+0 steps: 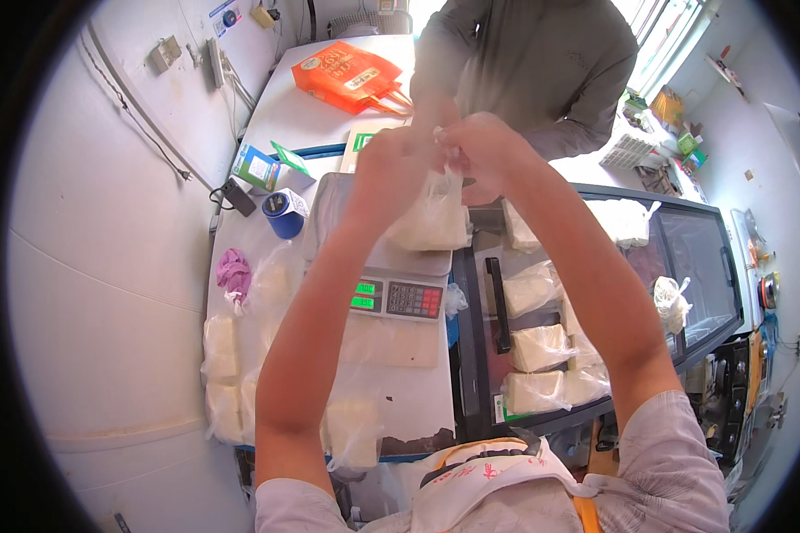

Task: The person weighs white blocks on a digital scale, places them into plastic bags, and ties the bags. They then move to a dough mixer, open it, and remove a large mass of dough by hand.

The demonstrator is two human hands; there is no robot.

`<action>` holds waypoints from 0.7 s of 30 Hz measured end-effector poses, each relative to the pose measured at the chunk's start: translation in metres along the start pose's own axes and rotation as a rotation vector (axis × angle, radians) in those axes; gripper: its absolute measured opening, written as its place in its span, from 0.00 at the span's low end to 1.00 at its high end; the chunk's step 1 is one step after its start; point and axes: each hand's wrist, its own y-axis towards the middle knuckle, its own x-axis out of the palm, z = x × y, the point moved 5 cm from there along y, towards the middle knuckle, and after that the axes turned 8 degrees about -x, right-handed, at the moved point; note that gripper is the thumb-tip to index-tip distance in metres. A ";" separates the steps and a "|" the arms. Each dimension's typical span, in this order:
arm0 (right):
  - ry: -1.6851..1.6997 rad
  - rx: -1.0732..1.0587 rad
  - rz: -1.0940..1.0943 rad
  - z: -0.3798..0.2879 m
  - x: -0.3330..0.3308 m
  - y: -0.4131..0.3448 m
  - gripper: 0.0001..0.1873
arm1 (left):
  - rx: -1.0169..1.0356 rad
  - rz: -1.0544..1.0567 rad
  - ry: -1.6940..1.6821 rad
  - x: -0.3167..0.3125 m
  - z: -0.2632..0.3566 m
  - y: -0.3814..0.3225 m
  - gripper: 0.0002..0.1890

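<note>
Both arms reach forward over a weighing scale (413, 300) with lit green digits. A thin plastic bag with a pale block in it (433, 223) hangs or rests at the scale's tray, its top gathered between the hands. My right hand (483, 146) pinches the white twisted top of the bag. My left hand (393, 166) is at the bag's other side; its fingers are blurred and partly hidden, so its grip is unclear. Another person in dark clothing (527, 66) stands opposite, with a hand close to mine, partly hidden behind them.
Bagged pale blocks (537, 350) lie on the dark-framed glass-topped case at right; more bagged blocks (223, 346) line the white counter at left. An orange bag (347, 76), a blue round container (285, 213) and a purple cloth or bag (234, 273) lie on the counter.
</note>
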 end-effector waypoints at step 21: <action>-0.043 -0.454 -0.172 0.134 0.047 -0.117 0.16 | -0.735 -0.027 -0.156 0.124 -0.231 -0.386 0.12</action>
